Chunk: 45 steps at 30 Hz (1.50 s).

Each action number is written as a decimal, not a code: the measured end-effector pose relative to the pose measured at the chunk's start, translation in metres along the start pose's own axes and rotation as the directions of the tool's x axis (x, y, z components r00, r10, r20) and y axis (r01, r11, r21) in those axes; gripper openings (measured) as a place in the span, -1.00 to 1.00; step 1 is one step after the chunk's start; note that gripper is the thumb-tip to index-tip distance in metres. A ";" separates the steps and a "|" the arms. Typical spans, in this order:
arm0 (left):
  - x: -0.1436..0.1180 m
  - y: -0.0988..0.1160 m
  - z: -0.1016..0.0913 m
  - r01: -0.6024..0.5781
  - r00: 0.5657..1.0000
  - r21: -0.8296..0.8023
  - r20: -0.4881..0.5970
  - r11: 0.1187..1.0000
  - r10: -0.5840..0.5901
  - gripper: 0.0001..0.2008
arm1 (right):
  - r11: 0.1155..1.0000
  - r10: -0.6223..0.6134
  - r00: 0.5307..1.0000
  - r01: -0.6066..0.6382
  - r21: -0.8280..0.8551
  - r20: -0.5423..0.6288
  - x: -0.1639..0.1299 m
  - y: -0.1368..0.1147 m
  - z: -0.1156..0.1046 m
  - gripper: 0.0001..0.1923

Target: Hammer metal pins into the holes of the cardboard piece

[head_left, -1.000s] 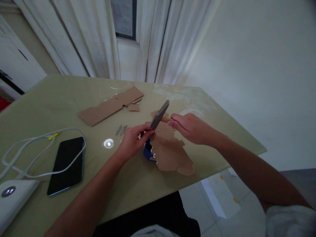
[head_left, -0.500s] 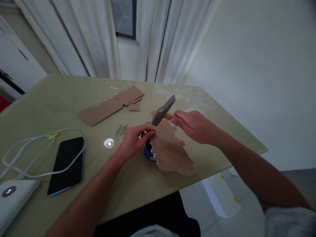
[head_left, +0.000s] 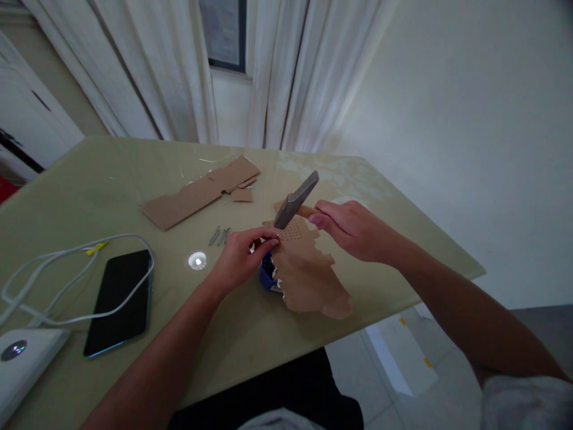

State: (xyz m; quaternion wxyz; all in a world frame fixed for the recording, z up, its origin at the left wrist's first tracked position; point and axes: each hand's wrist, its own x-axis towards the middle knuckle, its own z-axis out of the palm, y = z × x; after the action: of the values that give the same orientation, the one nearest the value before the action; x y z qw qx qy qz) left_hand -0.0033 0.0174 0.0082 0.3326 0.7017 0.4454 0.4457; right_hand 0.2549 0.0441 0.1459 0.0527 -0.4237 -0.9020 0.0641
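Note:
My right hand [head_left: 351, 230] grips the wooden handle of a hammer [head_left: 293, 203], its grey metal head tilted just above my left fingertips. With thumb and forefinger pinched together, my left hand [head_left: 244, 254] holds a nail [head_left: 279, 237] against the cardboard; the fingers hide most of it. The torn brown cardboard piece [head_left: 308, 272] has rows of small punched holes near its far end. Under its left edge shows a blue container [head_left: 269, 276] with dark contents, partly covered by the cardboard and my left hand. Several loose nails [head_left: 219, 235] lie left of my left hand.
More cardboard strips [head_left: 192, 200] lie farther back on the greenish table [head_left: 233, 352]. To the left are a small round clear object [head_left: 197, 260], a black phone [head_left: 120, 304], a looped white cable [head_left: 67, 254] and a white device [head_left: 31, 364]. The table edge is close to my body.

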 end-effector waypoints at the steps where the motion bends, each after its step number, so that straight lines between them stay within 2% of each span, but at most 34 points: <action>1: 0.000 0.000 0.000 -0.001 1.000 0.008 0.004 1.000 0.001 -0.76 | 1.000 -0.003 1.000 0.004 -0.012 0.020 0.000 0.000 0.001 -0.34; 5: 0.001 0.001 -0.001 -0.001 1.000 0.023 0.004 1.000 0.001 -0.77 | 0.997 -0.006 0.996 0.013 -0.077 0.088 0.001 0.000 0.005 -0.34; 11: 0.000 0.001 0.000 0.015 1.000 0.000 -0.005 1.000 -0.015 -0.74 | 1.000 0.011 1.000 -0.011 0.008 -0.001 0.000 -0.001 0.000 -0.31; 16: 0.000 0.002 0.000 0.004 1.000 0.016 0.000 1.000 -0.004 -0.77 | 0.998 0.029 0.995 -0.023 -0.064 0.092 0.001 -0.002 0.007 -0.31; 18: 0.000 0.002 0.001 0.004 1.000 0.009 -0.006 1.000 -0.004 -0.77 | 0.997 0.029 0.997 -0.025 -0.067 0.066 0.000 -0.002 0.006 -0.31; 23: 0.000 0.001 0.001 0.004 1.000 -0.001 -0.008 1.000 -0.004 -0.76 | 0.998 0.046 0.999 -0.045 0.053 -0.021 0.000 -0.004 -0.001 -0.32; 29: 0.000 0.001 0.000 -0.006 1.000 0.036 0.003 0.999 0.006 -0.78 | 0.995 0.028 0.994 -0.018 -0.095 0.103 0.002 -0.002 0.010 -0.37; 35: 0.000 0.000 0.000 -0.003 1.000 0.044 0.006 0.999 0.003 -0.78 | 1.000 0.014 1.000 -0.014 0.027 0.003 0.000 -0.001 0.007 -0.34; 41: 0.000 0.000 -0.001 -0.012 1.000 0.048 0.008 0.999 0.011 -0.79 | 0.997 0.037 0.993 -0.030 -0.068 0.108 0.002 -0.003 0.014 -0.41; 45: 0.000 0.001 -0.002 0.004 1.000 0.031 0.014 1.000 -0.005 -0.80 | 0.999 0.028 0.999 -0.027 -0.032 0.040 0.002 0.000 0.012 -0.36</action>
State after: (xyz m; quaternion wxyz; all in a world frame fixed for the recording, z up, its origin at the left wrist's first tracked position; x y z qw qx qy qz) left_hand -0.0045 0.0173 0.0092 0.3257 0.7089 0.4514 0.4330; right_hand 0.2515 0.0452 0.1340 0.0268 -0.4354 -0.8979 0.0595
